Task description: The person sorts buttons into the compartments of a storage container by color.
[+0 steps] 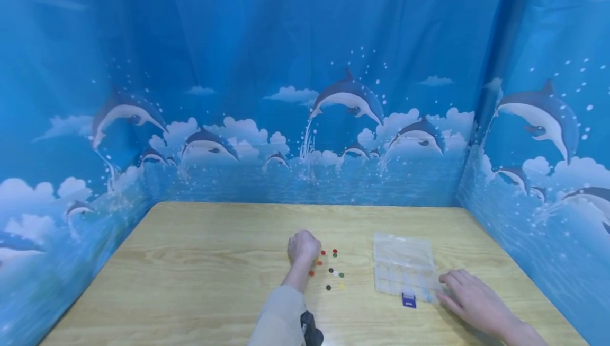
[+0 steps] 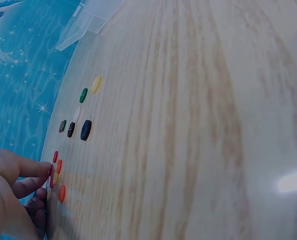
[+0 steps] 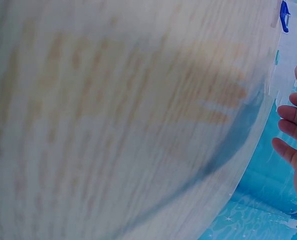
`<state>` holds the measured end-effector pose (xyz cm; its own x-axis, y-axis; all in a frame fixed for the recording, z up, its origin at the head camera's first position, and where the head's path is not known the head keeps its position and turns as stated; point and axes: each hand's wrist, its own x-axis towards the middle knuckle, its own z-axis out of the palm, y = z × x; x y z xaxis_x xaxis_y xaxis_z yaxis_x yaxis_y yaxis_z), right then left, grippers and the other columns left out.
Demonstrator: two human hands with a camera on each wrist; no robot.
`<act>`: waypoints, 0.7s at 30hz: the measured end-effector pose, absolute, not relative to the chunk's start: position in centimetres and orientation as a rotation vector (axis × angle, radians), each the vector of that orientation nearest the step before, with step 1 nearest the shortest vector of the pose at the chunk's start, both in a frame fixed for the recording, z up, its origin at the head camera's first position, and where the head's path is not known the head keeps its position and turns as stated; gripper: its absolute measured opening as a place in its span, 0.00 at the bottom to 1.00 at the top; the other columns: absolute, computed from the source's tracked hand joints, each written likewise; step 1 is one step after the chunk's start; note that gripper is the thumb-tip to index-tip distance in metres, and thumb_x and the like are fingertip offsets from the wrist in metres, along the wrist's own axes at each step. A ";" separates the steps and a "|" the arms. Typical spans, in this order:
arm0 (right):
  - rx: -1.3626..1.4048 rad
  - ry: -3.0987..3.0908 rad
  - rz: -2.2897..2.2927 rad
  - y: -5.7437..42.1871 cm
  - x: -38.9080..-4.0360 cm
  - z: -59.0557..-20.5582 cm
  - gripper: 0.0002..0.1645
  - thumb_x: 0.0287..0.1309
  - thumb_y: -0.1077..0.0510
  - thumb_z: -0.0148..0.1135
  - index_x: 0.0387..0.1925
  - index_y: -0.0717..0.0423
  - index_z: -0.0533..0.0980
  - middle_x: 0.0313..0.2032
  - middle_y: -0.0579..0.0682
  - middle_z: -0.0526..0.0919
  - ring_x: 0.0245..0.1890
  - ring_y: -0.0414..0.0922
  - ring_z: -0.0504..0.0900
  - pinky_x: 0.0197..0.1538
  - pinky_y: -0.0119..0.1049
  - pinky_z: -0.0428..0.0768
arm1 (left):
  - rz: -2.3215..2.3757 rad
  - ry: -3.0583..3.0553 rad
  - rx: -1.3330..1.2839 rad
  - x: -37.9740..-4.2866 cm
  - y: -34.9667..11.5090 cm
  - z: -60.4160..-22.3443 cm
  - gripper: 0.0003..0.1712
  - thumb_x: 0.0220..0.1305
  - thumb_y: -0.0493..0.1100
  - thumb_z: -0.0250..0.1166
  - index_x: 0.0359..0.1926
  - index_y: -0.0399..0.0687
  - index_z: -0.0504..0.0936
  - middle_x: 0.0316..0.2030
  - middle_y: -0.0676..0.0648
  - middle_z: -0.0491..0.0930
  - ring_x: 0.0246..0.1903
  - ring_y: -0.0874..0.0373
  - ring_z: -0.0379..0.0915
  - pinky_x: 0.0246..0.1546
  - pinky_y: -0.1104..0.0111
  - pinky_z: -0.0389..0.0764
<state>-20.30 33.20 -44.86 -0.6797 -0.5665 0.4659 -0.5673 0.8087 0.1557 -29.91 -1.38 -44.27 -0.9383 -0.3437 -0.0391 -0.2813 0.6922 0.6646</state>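
Head view, left hand: the left hand [image 1: 304,246] is curled low at the tabletop [image 1: 190,245], to the left of the coloured discs [image 1: 328,287]; what its fingertips do is hidden from above.
Head view, coloured discs: red, orange, green, black, white and yellow pieces lie flat between the left hand and the clear case [image 1: 402,250]; their loose scatter probably leaves room for fingertips around most of them.
Head view, clear case: lid laid back, compartments upward, likely to keep them reachable from above.
Head view, right hand: the right hand [image 1: 469,298] lies beside the case's right edge, perhaps to steady it; firm contact cannot be told.
Head view, blue tab: the blue tab [image 1: 409,300] sits at the case's near edge; its pale marks are too small to read; no brand is legible.
Left wrist view, red disc: thumb and finger appear to pinch the red disc [image 2: 51,171]; a fingertip grip seems suited to so thin a piece; orange and yellow discs lie just beside it.
Right wrist view, right hand: fingers spread and relaxed, gripping nothing visible; the blue tab shows no readable lettering here either.
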 end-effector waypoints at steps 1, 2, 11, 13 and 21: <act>0.842 -2.488 0.004 33.2 -20.3 -44.9 0.18 0.46 0.50 0.68 0.35 0.57 0.76 0.34 0.47 0.77 0.37 0.47 0.76 0.41 0.47 0.76 | -1.072 -2.813 0.515 -29.9 -1.4 -44.3 0.15 0.51 0.35 0.61 0.13 0.47 0.70 0.19 0.48 0.69 0.27 0.54 0.63 0.33 0.64 0.68; 0.844 -2.485 0.005 33.2 -20.3 -44.9 0.18 0.46 0.50 0.68 0.35 0.57 0.76 0.34 0.47 0.77 0.37 0.47 0.76 0.42 0.47 0.76 | -1.065 -2.814 0.512 -29.9 -1.4 -44.3 0.15 0.51 0.35 0.61 0.12 0.46 0.70 0.20 0.48 0.69 0.27 0.53 0.64 0.33 0.64 0.68; 0.852 -2.475 -0.006 33.3 -20.4 -45.1 0.18 0.45 0.49 0.68 0.35 0.56 0.76 0.34 0.46 0.77 0.36 0.46 0.76 0.41 0.46 0.76 | -1.048 -2.824 0.534 -30.0 -1.3 -44.5 0.12 0.51 0.36 0.63 0.16 0.45 0.70 0.22 0.47 0.68 0.29 0.53 0.63 0.34 0.64 0.68; 0.850 -2.477 -0.005 33.3 -20.4 -45.0 0.18 0.45 0.49 0.68 0.36 0.56 0.76 0.34 0.46 0.77 0.36 0.46 0.76 0.41 0.45 0.76 | -1.060 -2.826 0.543 -30.0 -1.3 -44.4 0.11 0.51 0.36 0.63 0.17 0.45 0.70 0.23 0.47 0.68 0.29 0.53 0.63 0.34 0.64 0.68; 0.814 -2.529 -0.006 33.1 -20.2 -44.7 0.17 0.46 0.50 0.68 0.35 0.56 0.76 0.34 0.45 0.77 0.37 0.45 0.76 0.40 0.45 0.76 | -1.137 -2.836 0.542 -29.9 -1.6 -44.1 0.09 0.52 0.35 0.61 0.18 0.44 0.72 0.21 0.46 0.68 0.28 0.53 0.63 0.31 0.64 0.67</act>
